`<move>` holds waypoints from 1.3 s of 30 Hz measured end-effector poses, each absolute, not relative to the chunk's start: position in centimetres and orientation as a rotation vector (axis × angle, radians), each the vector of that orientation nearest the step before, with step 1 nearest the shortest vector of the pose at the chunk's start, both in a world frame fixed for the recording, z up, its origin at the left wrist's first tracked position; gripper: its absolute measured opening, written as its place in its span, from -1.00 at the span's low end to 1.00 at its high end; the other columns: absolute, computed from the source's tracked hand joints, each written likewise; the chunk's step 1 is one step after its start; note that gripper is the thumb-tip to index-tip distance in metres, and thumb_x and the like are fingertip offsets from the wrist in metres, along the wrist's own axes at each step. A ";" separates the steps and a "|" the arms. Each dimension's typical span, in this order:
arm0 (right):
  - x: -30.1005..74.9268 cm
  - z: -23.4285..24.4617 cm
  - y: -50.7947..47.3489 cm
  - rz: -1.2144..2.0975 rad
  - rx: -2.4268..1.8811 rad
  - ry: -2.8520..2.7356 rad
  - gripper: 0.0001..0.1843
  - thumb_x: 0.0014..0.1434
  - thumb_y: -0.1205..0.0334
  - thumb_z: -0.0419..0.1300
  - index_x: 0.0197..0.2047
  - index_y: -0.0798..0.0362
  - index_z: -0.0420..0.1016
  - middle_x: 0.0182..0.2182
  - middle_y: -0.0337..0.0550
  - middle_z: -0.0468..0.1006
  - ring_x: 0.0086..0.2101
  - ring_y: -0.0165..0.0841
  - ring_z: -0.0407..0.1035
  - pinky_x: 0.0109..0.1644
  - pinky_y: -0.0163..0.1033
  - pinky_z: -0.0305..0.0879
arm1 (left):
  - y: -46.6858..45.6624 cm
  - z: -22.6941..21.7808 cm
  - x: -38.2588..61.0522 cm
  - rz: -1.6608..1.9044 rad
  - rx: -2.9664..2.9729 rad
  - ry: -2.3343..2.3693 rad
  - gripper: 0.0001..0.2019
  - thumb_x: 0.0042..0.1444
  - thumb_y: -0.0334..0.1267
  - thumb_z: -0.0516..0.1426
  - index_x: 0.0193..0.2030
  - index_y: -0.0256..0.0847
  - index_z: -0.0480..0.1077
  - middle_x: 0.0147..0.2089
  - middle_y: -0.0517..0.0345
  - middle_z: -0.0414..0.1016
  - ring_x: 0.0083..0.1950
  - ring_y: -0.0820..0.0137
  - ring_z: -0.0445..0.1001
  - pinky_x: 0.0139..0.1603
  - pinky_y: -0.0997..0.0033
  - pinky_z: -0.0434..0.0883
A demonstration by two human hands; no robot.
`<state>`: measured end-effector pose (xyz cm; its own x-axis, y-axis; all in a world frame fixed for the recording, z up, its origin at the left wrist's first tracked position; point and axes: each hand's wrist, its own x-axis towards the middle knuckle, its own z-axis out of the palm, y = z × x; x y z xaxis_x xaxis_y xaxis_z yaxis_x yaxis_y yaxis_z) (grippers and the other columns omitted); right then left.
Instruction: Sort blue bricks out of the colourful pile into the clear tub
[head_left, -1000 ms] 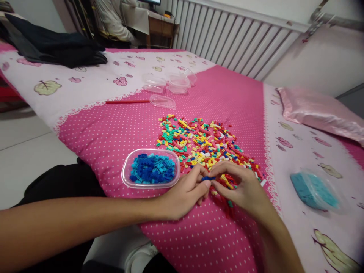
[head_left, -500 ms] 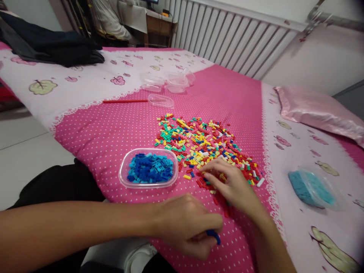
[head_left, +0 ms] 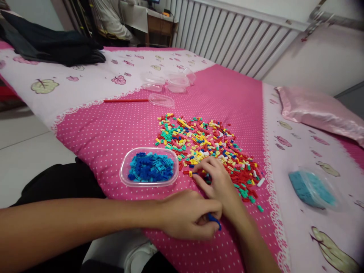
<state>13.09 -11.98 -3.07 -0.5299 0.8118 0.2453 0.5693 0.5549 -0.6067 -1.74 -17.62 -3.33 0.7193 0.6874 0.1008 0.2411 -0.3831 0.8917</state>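
My left hand [head_left: 187, 214] rests on the pink dotted bedspread [head_left: 113, 129] near its front edge, fingers curled round blue bricks [head_left: 214, 219] that poke out at the fingertips. My right hand [head_left: 216, 180] lies on the near edge of a pile of small mixed-colour bricks [head_left: 204, 144], fingers pressed down among them; whether it grips any I cannot make out. A clear oval tub [head_left: 149, 168] full of blue bricks sits just left of the pile, about a hand's width from both hands.
Several clear lids and tubs [head_left: 170, 82] and a red stick [head_left: 126, 101] lie farther back. A bag of teal bricks [head_left: 313, 188] is at the right, a pink pillow [head_left: 318, 110] beyond it. Dark clothes [head_left: 51, 45] lie far left. Another person sits at a desk behind.
My hands came apart from a joint pinch over the pile. The left hand drew back toward me with blue bricks, and the right hand shifted left along the pile's near edge.
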 end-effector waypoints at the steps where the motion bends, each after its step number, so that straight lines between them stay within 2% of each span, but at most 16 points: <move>1: 13.2 -2.9 -11.9 0.673 -1.093 -2.225 -0.94 0.22 0.34 0.25 -0.27 -0.01 0.50 -0.25 -0.11 0.50 -0.18 -0.20 0.38 -0.07 -0.08 0.31 | -17.5 -3.3 -1.8 0.613 1.902 0.715 -0.93 0.16 -0.33 0.11 -0.30 -0.15 0.25 -0.56 0.36 0.20 -0.56 0.53 0.16 -0.51 0.49 0.05; 3: 13.5 -2.5 -11.7 0.778 -1.061 -2.077 -0.94 0.20 0.33 0.27 -0.30 -0.01 0.48 -0.23 -0.13 0.53 -0.15 -0.22 0.41 -0.06 -0.11 0.32 | -17.4 -3.3 -1.9 0.710 1.783 0.732 -0.92 0.25 -0.26 0.06 -0.27 -0.16 0.23 -0.51 0.34 0.21 -0.51 0.52 0.19 -0.47 0.49 0.11; 6: 14.3 -2.0 -11.3 0.958 -1.061 -1.874 -0.93 0.19 0.23 0.30 -0.31 -0.01 0.48 -0.20 -0.13 0.57 -0.13 -0.24 0.46 -0.06 -0.14 0.36 | -17.2 -3.4 -1.8 0.814 1.536 0.730 -0.80 0.38 -0.10 -0.06 -0.21 -0.17 0.17 -0.39 0.26 0.30 -0.45 0.52 0.26 -0.42 0.49 0.22; 10: 15.5 -1.9 -10.8 1.150 -1.140 -1.820 -0.82 0.17 0.10 0.32 -0.26 0.02 0.50 -0.36 -0.18 0.57 -0.36 -0.32 0.46 -0.26 -0.22 0.39 | -17.0 -3.8 -1.6 0.834 1.274 0.706 -0.68 0.40 0.07 -0.11 -0.16 -0.15 0.10 -0.36 0.26 0.33 -0.52 0.56 0.26 -0.49 0.52 0.22; 12: 15.8 -1.9 -10.6 1.197 -1.151 -1.847 -0.79 0.16 0.07 0.33 -0.25 0.02 0.50 -0.37 -0.19 0.55 -0.38 -0.34 0.45 -0.28 -0.24 0.38 | -16.8 -4.0 -1.5 0.850 1.203 0.715 -0.69 0.40 0.08 -0.10 -0.14 -0.15 0.10 -0.37 0.28 0.33 -0.53 0.57 0.26 -0.51 0.53 0.21; 15: 16.1 -1.7 -10.5 1.286 -1.111 -1.855 -0.77 0.18 0.04 0.32 -0.22 0.00 0.50 -0.29 -0.16 0.58 -0.29 -0.30 0.49 -0.15 -0.19 0.42 | -16.7 -4.1 -1.5 0.879 1.153 0.731 -0.71 0.40 0.05 -0.08 -0.13 -0.15 0.10 -0.39 0.31 0.32 -0.53 0.58 0.26 -0.49 0.53 0.21; 19: 16.5 -1.3 -10.4 1.253 -1.088 -1.866 -0.77 0.16 0.01 0.35 -0.30 -0.02 0.52 0.01 -0.06 0.56 0.03 -0.19 0.45 0.04 -0.13 0.38 | -16.6 -4.0 -1.4 0.894 1.151 0.723 -0.71 0.40 0.05 -0.06 -0.15 -0.15 0.10 -0.40 0.32 0.31 -0.53 0.58 0.26 -0.50 0.53 0.22; 20: 16.6 -1.2 -10.4 1.229 -1.090 -1.861 -0.77 0.15 0.00 0.36 -0.31 -0.02 0.52 0.00 -0.06 0.56 0.02 -0.20 0.45 0.03 -0.14 0.38 | -16.6 -3.9 -1.4 0.893 1.147 0.727 -0.70 0.40 0.05 -0.06 -0.15 -0.15 0.10 -0.41 0.33 0.31 -0.54 0.58 0.26 -0.51 0.53 0.21; 24: 16.8 -0.9 -10.7 1.299 -1.072 -1.786 -0.78 0.15 0.02 0.37 -0.23 -0.05 0.55 -0.30 -0.19 0.59 -0.26 -0.32 0.49 -0.13 -0.24 0.43 | -16.6 -3.8 -1.4 0.861 1.164 0.767 -0.66 0.40 0.08 -0.09 -0.20 -0.16 0.11 -0.47 0.35 0.29 -0.56 0.58 0.27 -0.53 0.56 0.21; 31: 16.3 -0.4 -11.0 1.357 -1.083 -1.800 -0.76 0.13 0.00 0.38 -0.26 -0.02 0.59 -0.34 -0.19 0.61 -0.31 -0.32 0.52 -0.22 -0.25 0.47 | -16.4 -4.1 -1.4 0.841 1.199 0.792 -0.67 0.38 0.08 -0.04 -0.15 -0.18 0.14 -0.53 0.40 0.26 -0.64 0.59 0.23 -0.64 0.62 0.20; 39: 16.2 -0.3 -11.1 1.385 -1.078 -1.789 -0.74 0.10 -0.02 0.39 -0.31 -0.02 0.53 -0.36 -0.20 0.59 -0.38 -0.36 0.47 -0.28 -0.28 0.44 | -16.4 -4.6 -1.4 0.935 1.126 0.773 -0.64 0.38 0.11 -0.06 -0.23 -0.15 0.13 -0.54 0.38 0.28 -0.64 0.58 0.28 -0.66 0.65 0.23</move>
